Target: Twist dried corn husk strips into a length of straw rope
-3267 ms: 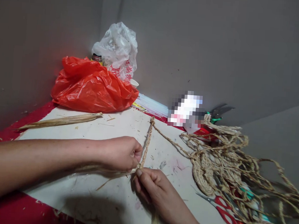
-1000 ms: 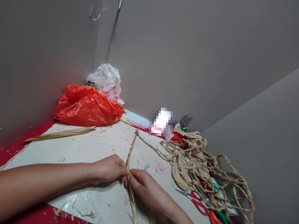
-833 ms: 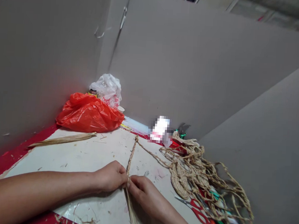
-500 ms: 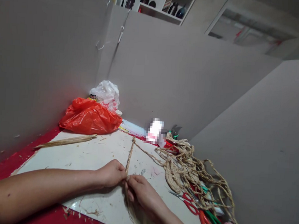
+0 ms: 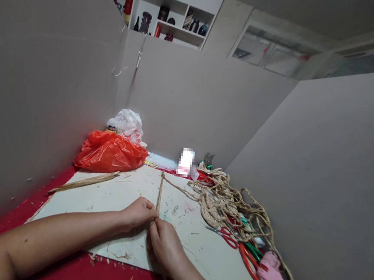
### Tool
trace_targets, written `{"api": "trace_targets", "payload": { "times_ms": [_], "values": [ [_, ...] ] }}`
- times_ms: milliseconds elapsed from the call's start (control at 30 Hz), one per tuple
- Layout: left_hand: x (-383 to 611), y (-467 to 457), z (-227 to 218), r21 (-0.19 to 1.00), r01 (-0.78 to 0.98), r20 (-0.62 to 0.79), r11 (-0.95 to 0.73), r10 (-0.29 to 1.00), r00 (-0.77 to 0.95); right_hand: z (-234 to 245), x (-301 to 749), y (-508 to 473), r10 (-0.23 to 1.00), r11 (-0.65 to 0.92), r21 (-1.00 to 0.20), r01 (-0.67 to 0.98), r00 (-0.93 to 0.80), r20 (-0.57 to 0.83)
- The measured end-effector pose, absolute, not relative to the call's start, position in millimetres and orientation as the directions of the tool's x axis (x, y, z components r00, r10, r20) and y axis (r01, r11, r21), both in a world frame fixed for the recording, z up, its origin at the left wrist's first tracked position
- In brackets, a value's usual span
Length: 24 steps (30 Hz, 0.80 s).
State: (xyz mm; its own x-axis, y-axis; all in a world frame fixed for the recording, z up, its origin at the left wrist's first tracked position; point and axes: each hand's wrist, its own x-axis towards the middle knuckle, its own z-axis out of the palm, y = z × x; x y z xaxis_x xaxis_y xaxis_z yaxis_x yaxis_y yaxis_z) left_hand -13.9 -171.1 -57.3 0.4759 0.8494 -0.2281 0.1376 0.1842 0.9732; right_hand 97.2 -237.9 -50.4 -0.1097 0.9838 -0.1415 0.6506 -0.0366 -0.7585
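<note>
A thin braided straw cord runs up the white board from my fingers to a knot at the far side. My left hand pinches its lower end from the left, thumb and fingers closed. Right beside it, my right hand is also closed on the cord's working end, fingertips almost touching the left ones. Most of the loose strands below are covered by my right hand. From the knot, a length of the same cord leads right to a tangled heap of straw rope.
Red-handled scissors lie right of my hands, near a pink glue gun and an orange-red tool handle. A bundle of dry straw rests at left. A red plastic bag stands behind it. Grey walls enclose the table.
My right hand has turned over and closed more, its back now toward me, hiding strands that hung below it. My left hand keeps its pinch. The camera view has shifted.
</note>
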Motion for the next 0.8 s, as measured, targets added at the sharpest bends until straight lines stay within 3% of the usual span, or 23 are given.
{"api": "trace_targets", "payload": {
  "times_ms": [100,167,333,400,500,600,800],
  "values": [
    [-15.9,-169.1,-58.2,0.976,0.082,-0.215,0.201,0.835,0.507,-32.8,104.6,-252.7,0.974,0.103,-0.647,0.756,-0.208,-0.088],
    [-17.7,-167.8,-56.6,0.975,0.042,-0.206,0.217,0.822,0.530,-21.0,117.7,-255.9,0.959,0.146,-0.669,0.729,-0.269,-0.084],
    [-22.3,-164.8,-48.2,0.947,-0.014,-0.235,0.322,0.719,0.654,-11.7,147.7,-229.7,0.994,0.087,-0.854,0.513,0.010,0.107],
    [-23.4,-163.8,-46.4,0.939,-0.026,-0.235,0.342,0.696,0.678,-19.1,147.0,-216.9,0.999,0.038,-0.924,0.381,-0.030,0.028],
    [-24.0,-162.7,-47.1,0.953,-0.017,-0.208,0.303,0.693,0.691,-34.4,139.4,-205.9,0.950,-0.170,-0.969,0.180,-0.231,-0.210],
    [-23.8,-162.2,-50.1,0.983,0.050,-0.164,0.179,0.704,0.691,-44.2,138.7,-202.4,0.863,-0.344,-0.932,0.117,-0.351,-0.363],
    [-22.9,-164.9,-52.7,0.945,0.304,-0.091,-0.118,0.800,0.593,-49.0,145.2,-201.3,0.769,-0.541,-0.841,0.022,-0.393,-0.505]
  ]
}}
